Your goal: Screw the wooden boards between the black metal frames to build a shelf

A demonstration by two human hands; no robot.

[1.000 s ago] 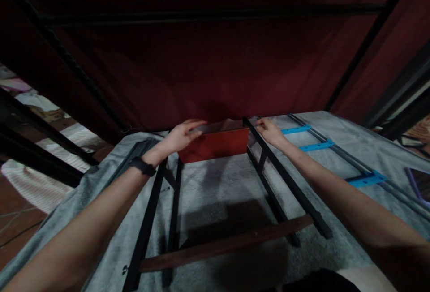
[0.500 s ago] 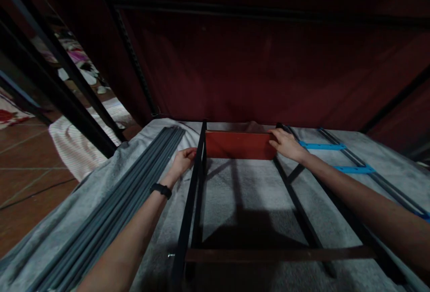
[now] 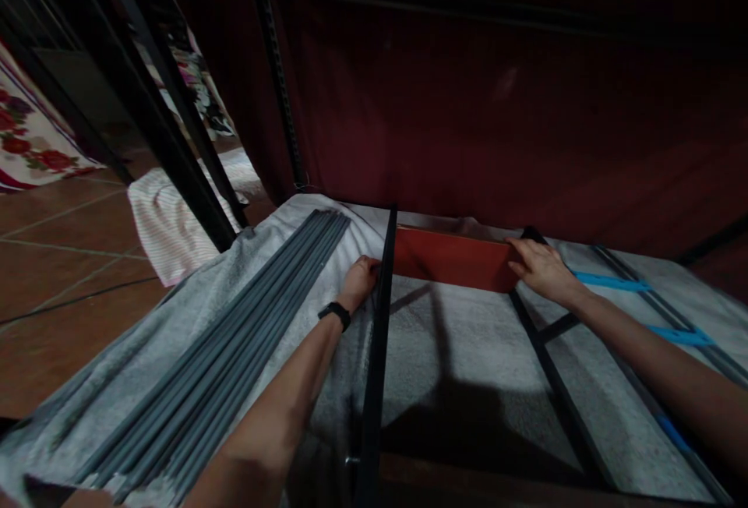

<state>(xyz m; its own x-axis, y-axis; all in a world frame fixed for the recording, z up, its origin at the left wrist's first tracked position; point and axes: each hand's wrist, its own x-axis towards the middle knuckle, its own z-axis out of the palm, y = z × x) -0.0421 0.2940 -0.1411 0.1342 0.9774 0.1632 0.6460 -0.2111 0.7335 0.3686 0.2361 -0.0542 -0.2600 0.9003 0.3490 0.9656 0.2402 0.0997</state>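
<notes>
A reddish-orange board (image 3: 453, 260) stands on edge between the two sides of a dark metal frame (image 3: 381, 352) at its far end. My right hand (image 3: 543, 268) grips the board's right end, thumb on the near face and fingers over the top edge. On the outer side of the frame's left bar, my left hand (image 3: 358, 283) is closed, fingertips pressed together against the bar; whatever they pinch is too small or hidden to make out. A dark band is on my left wrist. Lower on that bar, a small bolt (image 3: 351, 460) sticks out. Across the near end lies a brown crosspiece (image 3: 444, 477), in shadow.
Several grey tubes (image 3: 234, 344) lie bundled on the grey blanket (image 3: 75, 407) at left. Blue brackets (image 3: 613, 282) with dark rails lie at right. A dark red cloth (image 3: 467, 118) hangs behind. Black posts (image 3: 169, 157) rise at left, near a striped cloth (image 3: 169, 220).
The view has turned left, so everything appears further right. My left hand stays by the left bar and my right hand on the board. The near crosspiece sits lower in view.
</notes>
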